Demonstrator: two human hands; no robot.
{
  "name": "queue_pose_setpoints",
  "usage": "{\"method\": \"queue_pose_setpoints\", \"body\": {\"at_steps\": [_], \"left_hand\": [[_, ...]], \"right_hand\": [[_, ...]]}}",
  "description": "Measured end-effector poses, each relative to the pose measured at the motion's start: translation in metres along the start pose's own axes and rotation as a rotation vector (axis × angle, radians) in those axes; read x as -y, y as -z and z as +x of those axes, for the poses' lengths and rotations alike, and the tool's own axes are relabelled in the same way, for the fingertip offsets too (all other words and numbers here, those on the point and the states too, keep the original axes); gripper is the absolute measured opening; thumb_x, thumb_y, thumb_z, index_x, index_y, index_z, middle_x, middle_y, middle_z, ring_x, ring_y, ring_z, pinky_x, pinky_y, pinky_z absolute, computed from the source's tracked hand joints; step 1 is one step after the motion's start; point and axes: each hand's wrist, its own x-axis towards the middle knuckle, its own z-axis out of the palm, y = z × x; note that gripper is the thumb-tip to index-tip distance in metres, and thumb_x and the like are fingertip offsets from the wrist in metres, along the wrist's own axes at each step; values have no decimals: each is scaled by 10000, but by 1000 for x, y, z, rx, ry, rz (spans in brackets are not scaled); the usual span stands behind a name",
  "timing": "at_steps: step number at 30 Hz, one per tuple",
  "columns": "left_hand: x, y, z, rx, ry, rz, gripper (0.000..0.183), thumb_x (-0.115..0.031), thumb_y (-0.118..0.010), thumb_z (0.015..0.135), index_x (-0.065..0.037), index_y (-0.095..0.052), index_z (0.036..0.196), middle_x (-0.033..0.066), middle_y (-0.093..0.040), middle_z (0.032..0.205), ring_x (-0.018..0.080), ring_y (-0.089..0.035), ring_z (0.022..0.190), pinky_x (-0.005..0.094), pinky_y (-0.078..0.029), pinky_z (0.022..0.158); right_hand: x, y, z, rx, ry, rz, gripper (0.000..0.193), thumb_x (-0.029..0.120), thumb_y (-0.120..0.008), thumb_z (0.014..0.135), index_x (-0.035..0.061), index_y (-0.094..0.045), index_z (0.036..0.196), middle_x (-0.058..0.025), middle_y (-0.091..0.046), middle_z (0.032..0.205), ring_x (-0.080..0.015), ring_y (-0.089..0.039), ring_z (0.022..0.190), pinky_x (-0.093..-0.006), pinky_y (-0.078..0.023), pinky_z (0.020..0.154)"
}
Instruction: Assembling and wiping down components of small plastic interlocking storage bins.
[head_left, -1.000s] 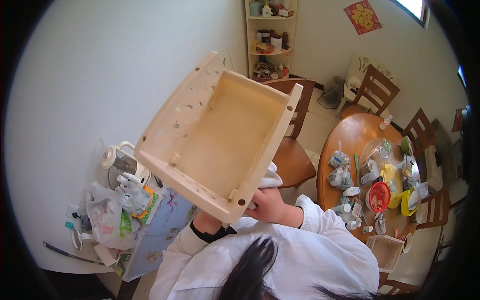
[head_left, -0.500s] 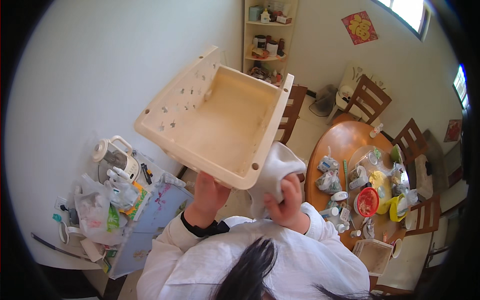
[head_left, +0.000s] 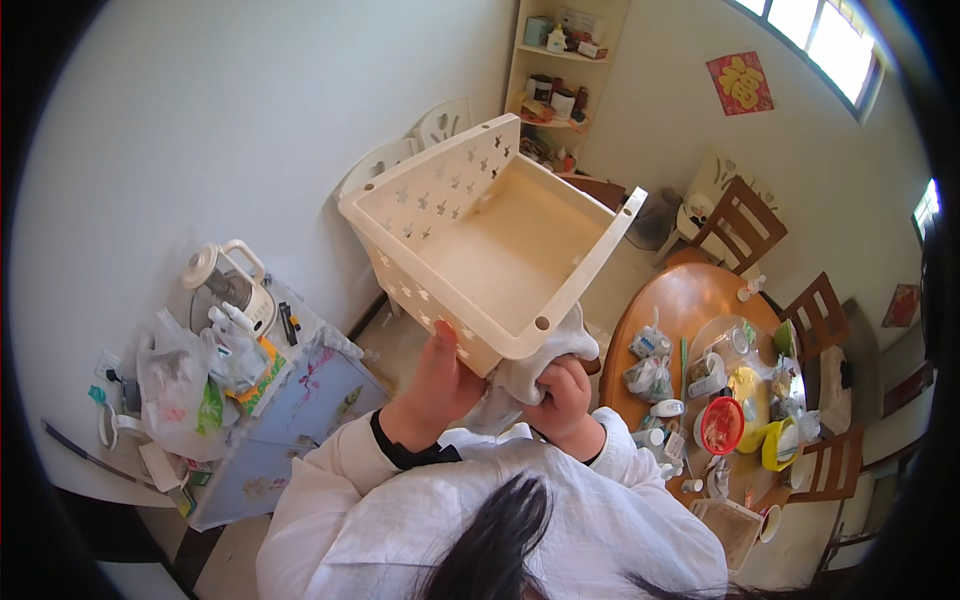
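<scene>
A cream plastic storage basket point(head_left: 497, 240) with cut-out patterns in its sides is held up in front of me, tilted, its open side showing a bare inside. My left hand point(head_left: 438, 390) grips its near lower edge, thumb against the outer wall and the other fingers largely hidden. In my right hand point(head_left: 563, 398) is a bunched whitish cloth point(head_left: 530, 365), pressed against the near right corner of the basket from outside and below. Those fingers are curled into the cloth.
To the right stands a round wooden table point(head_left: 650, 300) crowded with bottles, bags and a red bowl point(head_left: 721, 424), with wooden chairs point(head_left: 740, 225) around it. A low cabinet point(head_left: 300, 420) at left carries a kettle-like appliance point(head_left: 232, 285) and plastic bags point(head_left: 172, 385). Corner shelves point(head_left: 560, 60) stand behind.
The basket has shifted right and turned, showing more of its patterned outer side. The cloth has moved from beside the basket to under its near corner. My view has turned slightly.
</scene>
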Motion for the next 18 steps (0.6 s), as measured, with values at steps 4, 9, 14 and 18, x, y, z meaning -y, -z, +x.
{"method": "queue_pose_setpoints", "body": {"at_steps": [4,9,14,18], "left_hand": [[0,-1,-1,52,-25,-8,838,-614,-560,838,-29,-316,1386,80,-447,1368,221,-448,1260,404,-359,1068],[-1,3,-5,-18,-29,85,862,-563,-629,820,-28,-282,1400,93,-414,1391,234,-438,1269,413,-375,1064],[1,10,-4,25,-18,85,855,-546,-635,822,-29,-280,1404,96,-408,1397,242,-437,1272,416,-376,1066],[-3,0,7,-70,-105,0,603,-485,-503,937,-63,-402,1355,68,-516,1316,219,-520,1200,407,-439,1010]], "right_hand": [[2,-14,-5,-250,-172,132,332,120,-835,649,16,-621,880,-142,-645,966,-281,-632,859,-330,-498,772],[-6,-5,-11,-26,64,-61,414,148,-824,668,11,-651,1018,-154,-639,1017,-303,-626,911,-366,-487,827],[-8,-11,-24,-85,-16,6,392,156,-801,689,16,-662,1027,-154,-636,1049,-300,-623,945,-362,-479,845],[-12,-8,-15,-215,-366,434,355,227,-646,882,-38,-594,1111,-70,-646,1036,-181,-600,945,-292,-462,825]]}}
